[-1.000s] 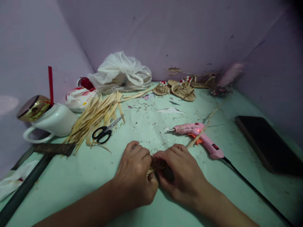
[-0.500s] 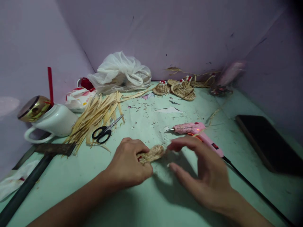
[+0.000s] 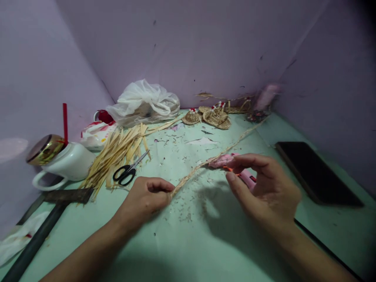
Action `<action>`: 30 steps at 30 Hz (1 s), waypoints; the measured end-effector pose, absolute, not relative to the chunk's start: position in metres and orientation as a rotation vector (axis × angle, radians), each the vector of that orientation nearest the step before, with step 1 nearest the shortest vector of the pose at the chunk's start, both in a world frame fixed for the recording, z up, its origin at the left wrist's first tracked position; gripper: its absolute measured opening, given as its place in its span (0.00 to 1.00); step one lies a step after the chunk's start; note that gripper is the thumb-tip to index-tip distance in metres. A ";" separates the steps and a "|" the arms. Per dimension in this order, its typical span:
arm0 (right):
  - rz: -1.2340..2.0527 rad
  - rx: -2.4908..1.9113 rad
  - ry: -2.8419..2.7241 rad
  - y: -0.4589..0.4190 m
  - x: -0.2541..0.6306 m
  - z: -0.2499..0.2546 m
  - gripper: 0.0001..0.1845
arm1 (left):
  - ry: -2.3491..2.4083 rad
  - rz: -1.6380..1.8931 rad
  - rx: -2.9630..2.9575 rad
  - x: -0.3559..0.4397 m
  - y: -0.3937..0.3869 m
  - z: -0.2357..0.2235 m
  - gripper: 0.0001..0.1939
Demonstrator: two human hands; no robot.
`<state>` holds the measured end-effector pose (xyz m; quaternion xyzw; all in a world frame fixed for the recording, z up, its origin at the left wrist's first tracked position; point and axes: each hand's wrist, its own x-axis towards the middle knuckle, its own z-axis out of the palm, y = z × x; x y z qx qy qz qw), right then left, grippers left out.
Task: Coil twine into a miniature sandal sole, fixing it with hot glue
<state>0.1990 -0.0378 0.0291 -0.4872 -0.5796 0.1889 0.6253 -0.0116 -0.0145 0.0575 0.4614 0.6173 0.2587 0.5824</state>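
Closest to me, both hands are over the pale green table (image 3: 176,254). The left hand (image 3: 143,201) is closed, thumb and fingers pinching the near end of a straw braid (image 3: 190,175); whether its palm hides anything more I can't tell. The right hand (image 3: 266,192) is half open, thumb and fingers well parted with nothing between them, and it covers part of a pink glue gun (image 3: 219,161); I can't tell if they touch. A black cord (image 3: 323,246) shows below the right wrist. From the left fingertips the braid slants away to the right, passing across the gun's front end towards the far right corner. Over on the left lies a dark hammer (image 3: 60,201), with black-handled scissors (image 3: 126,174) further in and a flat black phone (image 3: 317,172) on the opposite side. Past the scissors spreads a loose heap of straw strips (image 3: 117,152), beside a white mug (image 3: 75,160) with a gold jar (image 3: 44,150) at its mouth and a red stick (image 3: 65,123) rising there. Along the back sit a red-and-white packet (image 3: 96,135), a crumpled white bag (image 3: 147,103) and several woven pieces (image 3: 216,117) topped with red and white beads, all before a lilac wall (image 3: 182,47).
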 end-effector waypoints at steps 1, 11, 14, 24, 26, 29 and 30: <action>0.422 -1.124 -1.329 -0.037 0.199 0.029 0.15 | 1.388 0.617 0.966 -0.012 -0.015 0.058 0.11; 0.379 -1.203 -1.430 -0.037 0.195 0.027 0.09 | 0.894 0.617 0.261 -0.015 -0.017 0.051 0.15; 0.632 -1.252 -1.424 -0.037 0.190 0.029 0.04 | 0.861 0.598 0.225 -0.016 -0.017 0.048 0.15; 1.709 -0.922 -0.970 -0.035 0.172 0.016 0.20 | 0.814 0.503 0.346 -0.003 -0.031 0.035 0.15; 1.715 -0.921 -0.993 -0.035 0.173 0.018 0.20 | 0.847 0.522 0.446 -0.003 -0.032 0.037 0.14; 1.690 -1.071 -1.086 -0.034 0.177 0.024 0.16 | 1.071 0.550 0.756 -0.008 -0.027 0.048 0.12; 1.647 -1.176 -1.152 -0.034 0.179 0.026 0.14 | 1.173 0.506 0.908 -0.011 -0.024 0.053 0.12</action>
